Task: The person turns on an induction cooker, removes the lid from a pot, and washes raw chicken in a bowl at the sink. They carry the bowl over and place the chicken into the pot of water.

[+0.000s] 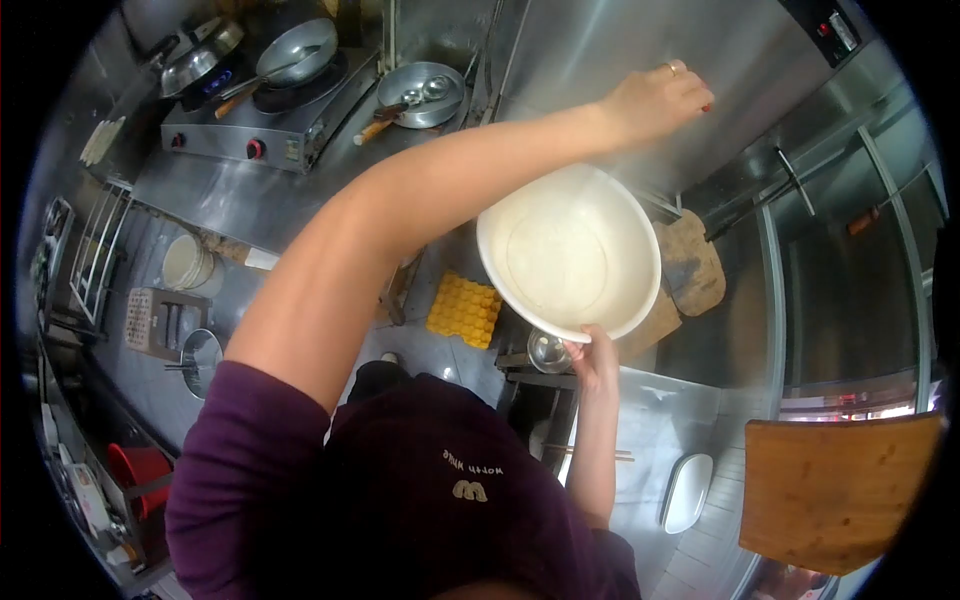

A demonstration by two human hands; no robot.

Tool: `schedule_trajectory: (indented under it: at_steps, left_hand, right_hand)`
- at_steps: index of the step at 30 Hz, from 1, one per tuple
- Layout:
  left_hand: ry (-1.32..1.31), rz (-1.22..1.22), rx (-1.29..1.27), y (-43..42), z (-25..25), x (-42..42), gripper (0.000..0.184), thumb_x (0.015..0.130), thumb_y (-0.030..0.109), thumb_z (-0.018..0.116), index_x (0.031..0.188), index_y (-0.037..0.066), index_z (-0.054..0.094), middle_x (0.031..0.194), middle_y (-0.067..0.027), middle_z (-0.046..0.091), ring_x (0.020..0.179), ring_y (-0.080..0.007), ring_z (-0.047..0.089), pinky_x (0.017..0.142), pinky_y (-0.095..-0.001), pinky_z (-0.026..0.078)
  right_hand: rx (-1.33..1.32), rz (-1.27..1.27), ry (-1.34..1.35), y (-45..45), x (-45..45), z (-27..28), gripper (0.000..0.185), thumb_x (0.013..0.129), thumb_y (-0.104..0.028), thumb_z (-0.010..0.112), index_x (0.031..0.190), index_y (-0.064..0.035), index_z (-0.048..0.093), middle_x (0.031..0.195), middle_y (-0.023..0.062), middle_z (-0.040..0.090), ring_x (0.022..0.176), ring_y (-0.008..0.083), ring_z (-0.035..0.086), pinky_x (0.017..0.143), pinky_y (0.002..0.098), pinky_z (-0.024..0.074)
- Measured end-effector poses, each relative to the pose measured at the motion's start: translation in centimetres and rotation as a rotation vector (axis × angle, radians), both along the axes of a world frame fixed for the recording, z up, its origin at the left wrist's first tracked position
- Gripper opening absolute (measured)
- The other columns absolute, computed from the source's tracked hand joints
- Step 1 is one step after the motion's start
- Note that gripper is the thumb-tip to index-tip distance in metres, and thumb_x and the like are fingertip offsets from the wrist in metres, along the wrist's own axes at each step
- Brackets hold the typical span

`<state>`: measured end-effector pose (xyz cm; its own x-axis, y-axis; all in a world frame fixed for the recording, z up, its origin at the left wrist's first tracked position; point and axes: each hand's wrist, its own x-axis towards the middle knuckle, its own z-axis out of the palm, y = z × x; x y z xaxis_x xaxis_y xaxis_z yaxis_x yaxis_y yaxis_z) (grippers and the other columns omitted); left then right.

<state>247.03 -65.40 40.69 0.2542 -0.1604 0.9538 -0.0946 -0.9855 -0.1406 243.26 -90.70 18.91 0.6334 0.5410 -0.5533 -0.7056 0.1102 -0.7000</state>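
Observation:
A large white basin (641, 232) is tilted in front of me, its off-white inside facing up toward me. I cannot tell whether the pale round area at its bottom is contents or bare basin. My right hand (597, 357) grips the near rim, thumb and fingers closed around it. Stretched across above the basin, my left arm ends in my left hand (660, 105), which is in front of a stainless steel panel (620, 50). The fingers of that hand are curled shut, with a ring on one. A small red spot shows at the fingertips; what they hold, if anything, is hidden.
A stove (230, 135) with a wok (300, 52) and a pot stands at upper left, beside a metal bowl (437, 100) holding ladles. Below the basin are a yellow egg tray (464, 310) and a small metal bowl (548, 352). Wooden boards (840, 490) and a white plate (687, 493) are at right.

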Motion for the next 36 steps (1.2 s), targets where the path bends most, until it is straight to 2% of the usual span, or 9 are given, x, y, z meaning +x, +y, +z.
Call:
schedule_trajectory:
  at_steps: [5, 11, 16, 21, 27, 28, 30, 33, 36]
  left_hand:
    - [0.17, -0.113, 0.11, 2.0, 2.5, 0.1, 0.019, 0.081, 0.021, 0.054, 0.096, 0.01, 0.058, 0.083, -0.0059, 0.057, 0.084, -0.0237, 0.055, 0.071, -0.0311, 0.048]
    - [0.347, -0.068, -0.412, 2.2, 6.5, 2.3, 0.039, 0.074, 0.024, 0.056, 0.107, 0.004, 0.056, 0.1, -0.0173, 0.058, 0.094, -0.0289, 0.055, 0.08, -0.0383, 0.044]
    - [0.221, -0.01, -0.093, 0.1, 3.0, -7.8, 0.032, 0.079, 0.024, 0.053, 0.109, 0.012, 0.049, 0.093, -0.0117, 0.051, 0.083, -0.0288, 0.054, 0.068, -0.0398, 0.047]
    - [0.404, 0.218, -0.669, 2.5, -13.0, -25.1, 0.037, 0.083, 0.021, 0.049, 0.116, 0.006, 0.044, 0.103, -0.0157, 0.049, 0.095, -0.0314, 0.051, 0.08, -0.0401, 0.044]
    - [0.661, 0.821, -1.527, -6.5, -48.8, -60.9, 0.034, 0.085, 0.027, 0.045, 0.114, 0.009, 0.052, 0.105, -0.0186, 0.057, 0.093, -0.0323, 0.055, 0.082, -0.0404, 0.042]
    - [0.446, 0.702, -1.509, -12.6, -46.9, -65.8, 0.038, 0.087, 0.033, 0.039, 0.115, 0.01, 0.051, 0.111, -0.0184, 0.054, 0.102, -0.0315, 0.051, 0.088, -0.0397, 0.039]
    - [0.542, 1.323, -2.283, -22.7, -47.3, -74.1, 0.049, 0.085, 0.045, 0.038, 0.121, 0.013, 0.046, 0.116, -0.0172, 0.052, 0.107, -0.0312, 0.049, 0.091, -0.0398, 0.036]
    - [0.698, 1.386, -2.611, -35.3, -52.3, -85.8, 0.024, 0.071, 0.013, 0.049, 0.087, 0.0, 0.062, 0.091, -0.0185, 0.062, 0.085, -0.0281, 0.061, 0.071, -0.0406, 0.048]
    - [-0.2, 1.309, -2.845, -43.5, -52.1, -91.8, 0.016, 0.068, 0.006, 0.048, 0.068, -0.004, 0.06, 0.069, -0.017, 0.062, 0.059, -0.0253, 0.063, 0.052, -0.042, 0.049]
  right_hand:
    - [-0.024, -0.008, -0.007, 0.1, -0.3, 1.6, 0.029, 0.075, -0.002, 0.048, 0.102, 0.0071, 0.042, 0.088, 0.0158, 0.055, 0.072, 0.0235, 0.06, 0.052, 0.0258, 0.0549]
    - [-0.031, 0.078, -0.026, -1.3, 2.3, -1.5, 0.034, 0.073, -0.003, 0.051, 0.105, 0.0057, 0.043, 0.097, 0.0163, 0.054, 0.078, 0.0253, 0.059, 0.058, 0.0288, 0.0557]
    - [-0.056, 0.087, -0.157, -1.4, 0.8, 1.0, 0.043, 0.071, -0.003, 0.053, 0.11, 0.0105, 0.042, 0.101, 0.0195, 0.054, 0.08, 0.0259, 0.06, 0.053, 0.0296, 0.0562]
    - [-0.075, 0.107, -0.259, -2.2, -1.5, 2.3, 0.045, 0.072, -0.005, 0.053, 0.112, 0.0129, 0.04, 0.101, 0.021, 0.054, 0.077, 0.0249, 0.06, 0.048, 0.0241, 0.0548]
    - [-0.114, 0.246, -0.347, -1.1, -7.6, 3.0, 0.044, 0.07, -0.006, 0.055, 0.108, 0.0126, 0.043, 0.096, 0.0197, 0.055, 0.075, 0.0237, 0.06, 0.047, 0.0235, 0.0532]
    - [-0.122, 0.237, -0.369, -0.8, -9.6, 3.1, 0.044, 0.069, -0.006, 0.056, 0.108, 0.0106, 0.044, 0.096, 0.0187, 0.055, 0.076, 0.0234, 0.059, 0.047, 0.0239, 0.0519]
    - [-0.173, 0.246, -0.376, 0.3, -13.2, 2.3, 0.043, 0.068, -0.007, 0.057, 0.109, 0.0049, 0.047, 0.096, 0.0161, 0.056, 0.076, 0.0227, 0.058, 0.049, 0.0248, 0.0483]
    - [-0.141, 0.421, -0.336, 2.9, -21.3, 2.2, 0.047, 0.073, -0.006, 0.046, 0.117, 0.0083, 0.037, 0.105, 0.0155, 0.052, 0.091, 0.0219, 0.054, 0.066, 0.0279, 0.0467]
    - [-0.081, 0.605, -0.359, 7.0, -25.6, -2.1, 0.035, 0.074, -0.004, 0.045, 0.108, 0.0075, 0.043, 0.098, 0.0136, 0.054, 0.088, 0.02, 0.054, 0.066, 0.025, 0.0473]
